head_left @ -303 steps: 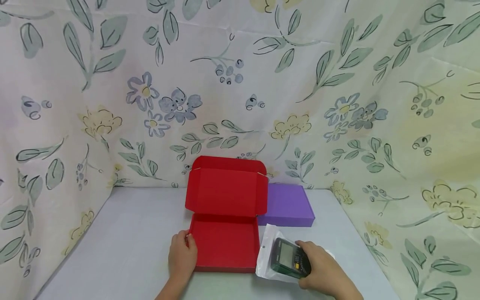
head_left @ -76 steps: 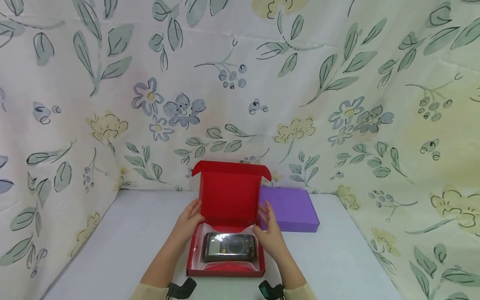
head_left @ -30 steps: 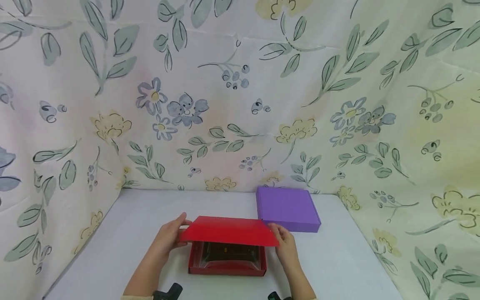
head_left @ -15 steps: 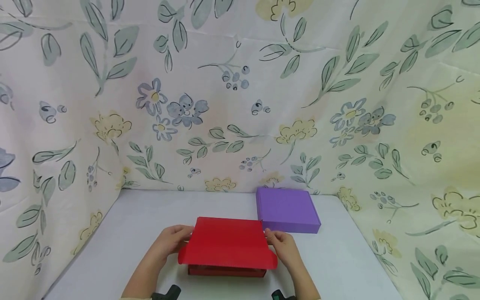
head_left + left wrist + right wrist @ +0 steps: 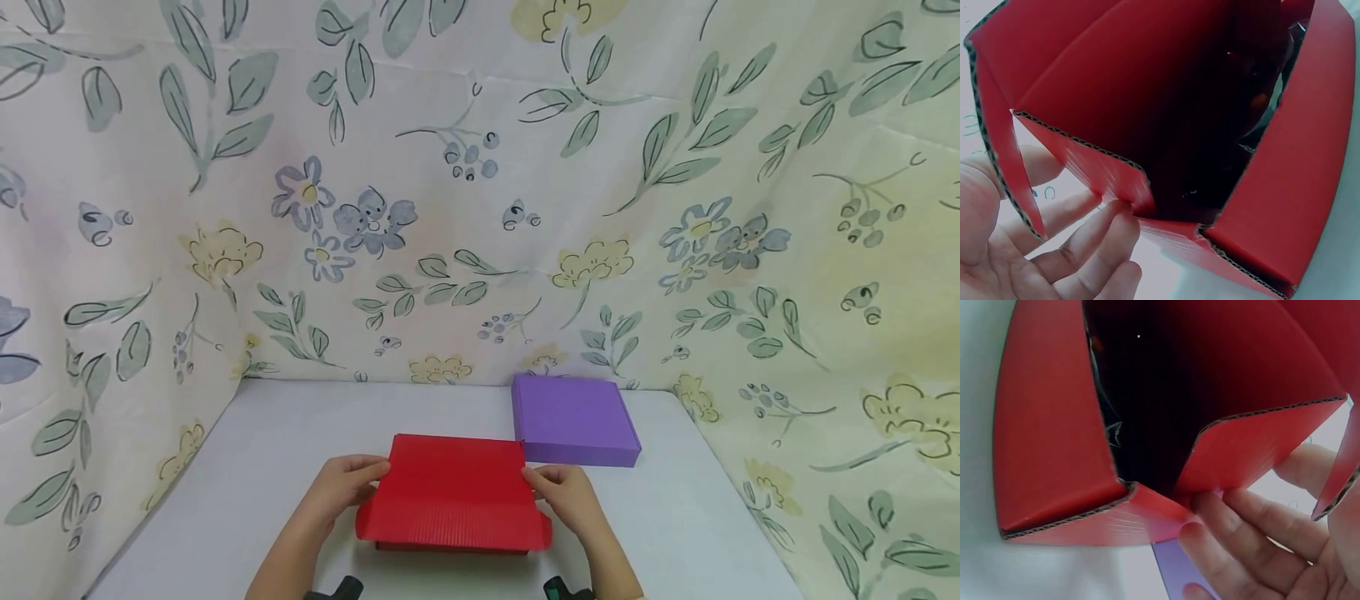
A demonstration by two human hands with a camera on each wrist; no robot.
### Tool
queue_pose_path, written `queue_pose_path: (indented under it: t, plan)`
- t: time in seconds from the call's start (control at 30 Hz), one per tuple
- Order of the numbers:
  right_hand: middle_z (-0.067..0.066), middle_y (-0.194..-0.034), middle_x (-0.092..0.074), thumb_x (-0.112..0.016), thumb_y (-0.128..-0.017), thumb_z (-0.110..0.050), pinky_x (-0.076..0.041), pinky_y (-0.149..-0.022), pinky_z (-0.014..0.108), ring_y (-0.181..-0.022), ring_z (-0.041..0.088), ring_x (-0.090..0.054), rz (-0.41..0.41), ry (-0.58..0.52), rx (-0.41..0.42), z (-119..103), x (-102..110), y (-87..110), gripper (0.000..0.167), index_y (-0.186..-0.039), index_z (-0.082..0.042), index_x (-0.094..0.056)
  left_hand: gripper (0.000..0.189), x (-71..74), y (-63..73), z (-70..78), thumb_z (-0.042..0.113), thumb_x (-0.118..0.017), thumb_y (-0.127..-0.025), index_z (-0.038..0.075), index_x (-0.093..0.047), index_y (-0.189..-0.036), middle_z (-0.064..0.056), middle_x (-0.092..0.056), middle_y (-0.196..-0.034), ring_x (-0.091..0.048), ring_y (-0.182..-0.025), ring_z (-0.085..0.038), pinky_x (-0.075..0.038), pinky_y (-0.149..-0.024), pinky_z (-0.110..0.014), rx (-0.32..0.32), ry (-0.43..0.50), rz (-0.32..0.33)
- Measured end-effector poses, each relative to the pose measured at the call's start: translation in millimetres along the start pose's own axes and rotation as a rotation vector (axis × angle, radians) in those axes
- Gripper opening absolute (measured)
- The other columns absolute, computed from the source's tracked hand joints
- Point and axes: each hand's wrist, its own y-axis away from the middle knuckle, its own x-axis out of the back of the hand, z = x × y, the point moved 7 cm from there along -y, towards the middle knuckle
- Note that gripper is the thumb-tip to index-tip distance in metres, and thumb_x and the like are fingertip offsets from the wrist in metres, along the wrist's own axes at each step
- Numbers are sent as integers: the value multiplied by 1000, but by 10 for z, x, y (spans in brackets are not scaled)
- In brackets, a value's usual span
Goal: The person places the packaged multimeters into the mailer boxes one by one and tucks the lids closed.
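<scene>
A red cardboard box (image 5: 455, 487) stands on the white table with its lid tilted down over the base and a gap along the front. The left hand (image 5: 341, 485) holds the lid's left edge; its fingertips press the side flap (image 5: 1094, 161), which slants into the base. On the opposite edge, the right hand (image 5: 564, 493) holds the lid likewise, fingertips against the right side flap (image 5: 1260, 447). Through the gap, a dark device in clear plastic wrap (image 5: 1272, 103) shows inside; most of it is in shadow. The lid's front flap with its ears (image 5: 455, 525) sticks out over the front wall.
A closed purple box (image 5: 577, 417) lies behind and to the right, close to the red box's back corner. Floral cloth (image 5: 480, 208) hangs behind the white table (image 5: 315, 408) and along both sides. Dark wrist-camera mounts show at the bottom edge.
Earlier the box stood open and the right hand held a multimeter in a plastic bag; later it lay inside. Both hands then swung the lid forward and down, and the front gap has narrowed.
</scene>
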Motion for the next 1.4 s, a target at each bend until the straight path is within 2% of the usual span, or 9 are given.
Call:
queue_pose_path:
  t: [0.13, 0.33, 0.57, 0.7, 0.87, 1.0, 1.23, 1.4]
  plan:
    - [1, -84, -74, -72, -94, -41, -51, -65, 35, -77, 18, -68, 7, -13, -1, 23, -17, 21, 38, -103, -5, -80, 44, -11, 18, -35, 29, -78, -90, -1, -71, -122, -7, -72, -103, -68, -79, -23, -59, -75, -39, -4, 7, 5]
    - [1, -79, -73, -73, -94, -33, -54, -68, 33, -73, 17, -69, -12, -47, 16, 47, -67, 41, 33, -104, -2, -79, 39, -35, 14, -106, 22, -76, -92, -1, -70, -122, -7, -71, -96, -65, -75, -25, -58, -71, -38, 7, 20, -4]
    - [3, -88, -73, -73, -95, -34, -56, -69, 35, -76, 19, -70, -26, -73, 23, 38, -78, 67, 36, -110, 0, -75, 34, -68, 2, -118, 20, -72, -95, -1, -69, -121, -7, -68, -94, -63, -74, -24, -57, -68, -39, 14, 40, -9]
    - [4, -91, -72, -72, -95, -36, -56, -68, 35, -77, 20, -71, -31, -77, 22, 33, -78, 89, 41, -114, 0, -73, 34, -83, 25, -88, 21, -70, -96, -1, -68, -122, -7, -67, -95, -63, -75, -24, -57, -68, -39, 15, 9, -10]
    - [4, -93, -69, -75, -92, -41, -57, -69, 36, -79, 20, -70, -40, -37, -32, 92, -71, 126, 52, -123, 0, -67, 38, -100, 47, -76, 22, -69, -96, 0, -64, -127, -8, -67, -99, -64, -76, -23, -57, -68, -38, 15, -44, -19]
    - [5, -98, -68, -75, -91, -44, -58, -73, 39, -83, 19, -67, -67, -29, -81, 139, -85, 157, 58, -127, 1, -65, 40, -107, 53, -94, 18, -69, -95, -1, -61, -130, -9, -68, -101, -65, -76, -24, -58, -67, -38, 13, -40, -21]
    - [5, -99, -69, -72, -92, -47, -58, -74, 42, -81, 20, -68, -109, -24, -104, 195, -137, 156, 61, -127, 1, -65, 44, -120, 53, -149, 12, -69, -93, -3, -57, -132, -11, -68, -103, -66, -76, -24, -58, -67, -39, 12, 3, -27]
    - [5, -99, -69, -72, -92, -48, -58, -74, 42, -82, 19, -67, -118, -6, -117, 226, -153, 160, 60, -126, 1, -66, 43, -138, 49, -177, 11, -69, -92, -4, -57, -131, -12, -67, -102, -67, -76, -24, -58, -66, -40, 9, -1, -31]
